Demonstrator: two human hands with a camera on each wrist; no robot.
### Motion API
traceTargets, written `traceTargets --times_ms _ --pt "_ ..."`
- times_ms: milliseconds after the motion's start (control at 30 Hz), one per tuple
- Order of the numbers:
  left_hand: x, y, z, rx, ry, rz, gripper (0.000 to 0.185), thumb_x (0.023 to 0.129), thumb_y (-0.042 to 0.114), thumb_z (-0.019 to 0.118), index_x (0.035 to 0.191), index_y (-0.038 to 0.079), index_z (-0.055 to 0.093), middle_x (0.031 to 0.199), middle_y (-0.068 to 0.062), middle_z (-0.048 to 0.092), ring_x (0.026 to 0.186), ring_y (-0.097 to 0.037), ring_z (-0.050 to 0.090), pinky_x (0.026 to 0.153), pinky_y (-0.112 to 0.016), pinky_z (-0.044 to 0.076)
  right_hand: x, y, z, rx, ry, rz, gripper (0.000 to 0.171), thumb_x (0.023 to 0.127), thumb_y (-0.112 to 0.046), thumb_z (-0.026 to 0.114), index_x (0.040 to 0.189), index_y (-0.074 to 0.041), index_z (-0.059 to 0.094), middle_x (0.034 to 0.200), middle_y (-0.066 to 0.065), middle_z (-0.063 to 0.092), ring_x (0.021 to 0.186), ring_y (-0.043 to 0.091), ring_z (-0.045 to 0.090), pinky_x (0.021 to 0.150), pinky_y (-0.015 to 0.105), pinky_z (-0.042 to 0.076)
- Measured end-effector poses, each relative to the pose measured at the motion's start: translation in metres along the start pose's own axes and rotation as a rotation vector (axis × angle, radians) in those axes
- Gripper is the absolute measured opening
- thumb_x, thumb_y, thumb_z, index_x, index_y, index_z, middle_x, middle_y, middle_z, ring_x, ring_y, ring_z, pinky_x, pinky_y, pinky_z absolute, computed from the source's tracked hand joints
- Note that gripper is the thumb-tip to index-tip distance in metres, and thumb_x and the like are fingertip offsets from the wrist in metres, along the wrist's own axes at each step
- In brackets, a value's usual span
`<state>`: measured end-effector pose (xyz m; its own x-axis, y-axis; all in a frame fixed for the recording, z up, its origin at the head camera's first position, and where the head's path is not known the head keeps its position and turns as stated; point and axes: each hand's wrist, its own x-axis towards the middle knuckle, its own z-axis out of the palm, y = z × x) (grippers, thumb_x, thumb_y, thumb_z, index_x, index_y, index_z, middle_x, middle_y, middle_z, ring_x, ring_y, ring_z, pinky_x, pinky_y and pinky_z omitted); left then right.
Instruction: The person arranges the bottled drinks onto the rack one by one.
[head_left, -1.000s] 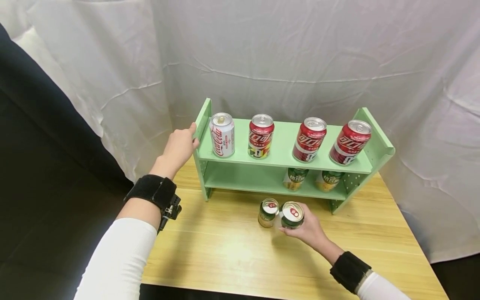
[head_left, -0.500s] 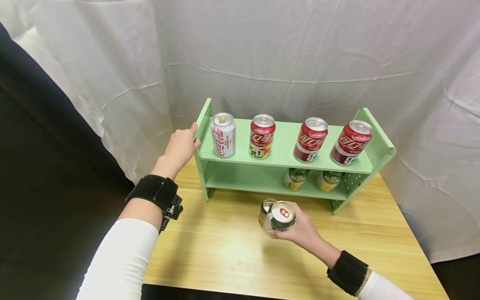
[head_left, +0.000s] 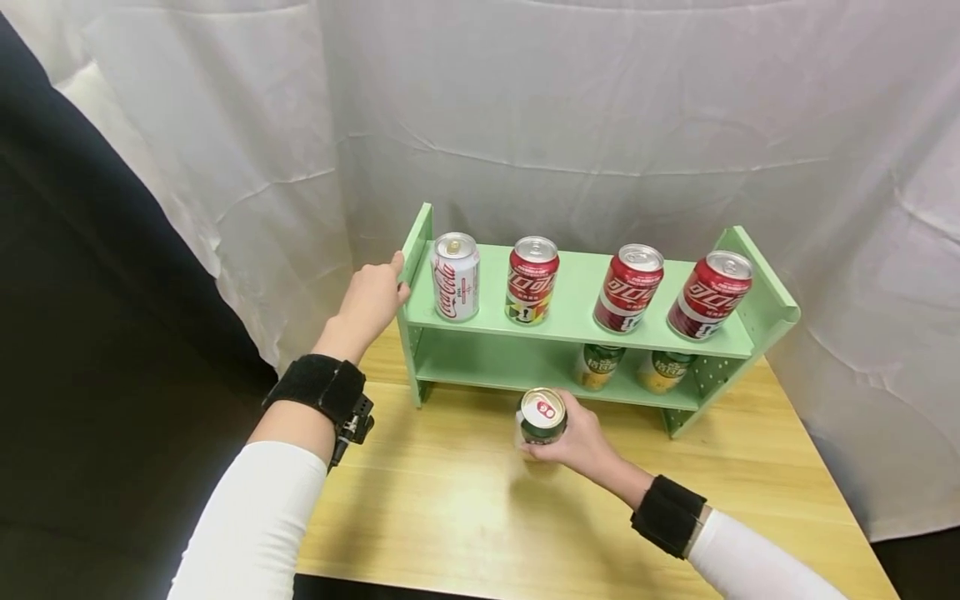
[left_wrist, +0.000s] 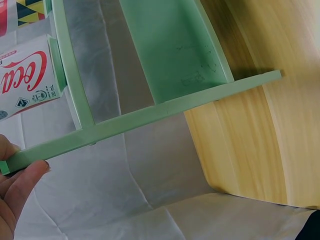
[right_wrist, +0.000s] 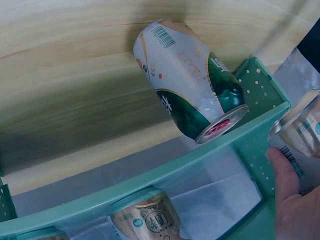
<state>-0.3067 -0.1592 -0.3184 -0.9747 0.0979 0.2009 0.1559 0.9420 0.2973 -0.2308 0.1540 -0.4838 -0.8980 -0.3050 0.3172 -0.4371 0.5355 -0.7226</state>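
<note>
At frame centre, the right hand (head_left: 581, 442) grasped a smooth green metal can (head_left: 542, 416) upright, pull-tab top up, fingers curled round it. The left hand (head_left: 371, 298) gripped the painted green shelf (head_left: 570, 321) at its left end panel.

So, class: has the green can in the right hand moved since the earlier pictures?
Yes. The green can has gone left and nearer the green shelf, now hiding the table can.

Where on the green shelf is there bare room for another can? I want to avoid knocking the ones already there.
The lower shelf is bare from its left wall to the two green cans at its right end. The top shelf is crowded: a white can and three red cans stand along it with only narrow gaps.
</note>
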Motion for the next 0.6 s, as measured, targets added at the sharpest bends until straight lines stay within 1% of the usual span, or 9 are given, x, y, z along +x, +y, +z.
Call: traceTargets --times_ms 133,367,433,600 --pt "-0.001 0.001 0.000 0.011 0.010 0.009 0.057 0.092 0.011 0.050 0.144 -0.005 0.033 0.112 -0.030 0.062 0.063 -0.028 0.050 0.060 -0.038 0.044 0.008 0.003 0.003 0.012 0.004 0.014 0.078 0.055 -0.021 0.089 0.122 -0.003 0.052 0.106 0.011 0.066 0.095 0.025 0.064 0.077 0.040 0.053" --pt "-0.001 0.002 0.001 0.019 0.022 0.024 0.056 0.092 0.011 0.050 0.143 -0.006 0.034 0.107 -0.030 0.064 0.060 -0.027 0.049 0.058 -0.038 0.043 0.018 0.008 0.005 0.009 0.002 0.037 0.079 0.057 -0.022 0.089 0.123 -0.002 0.049 0.109 0.014 0.064 0.097 0.028 0.063 0.078 0.043 0.052" --pt "-0.001 0.002 0.001 0.021 0.021 0.024 0.056 0.092 0.011 0.050 0.143 -0.006 0.034 0.106 -0.030 0.064 0.059 -0.027 0.048 0.057 -0.037 0.043 0.020 0.009 0.005 0.011 -0.004 0.055 0.080 0.058 -0.023 0.089 0.124 -0.002 0.049 0.109 0.014 0.064 0.098 0.028 0.063 0.079 0.043 0.052" --pt "-0.001 0.000 0.000 0.018 0.024 0.014 0.056 0.092 0.011 0.050 0.143 -0.006 0.033 0.107 -0.029 0.064 0.059 -0.027 0.047 0.055 -0.036 0.041 0.029 0.009 0.007 0.057 -0.029 0.135 0.083 0.061 -0.028 0.088 0.128 -0.004 0.046 0.114 0.014 0.062 0.101 0.027 0.061 0.082 0.043 0.051"
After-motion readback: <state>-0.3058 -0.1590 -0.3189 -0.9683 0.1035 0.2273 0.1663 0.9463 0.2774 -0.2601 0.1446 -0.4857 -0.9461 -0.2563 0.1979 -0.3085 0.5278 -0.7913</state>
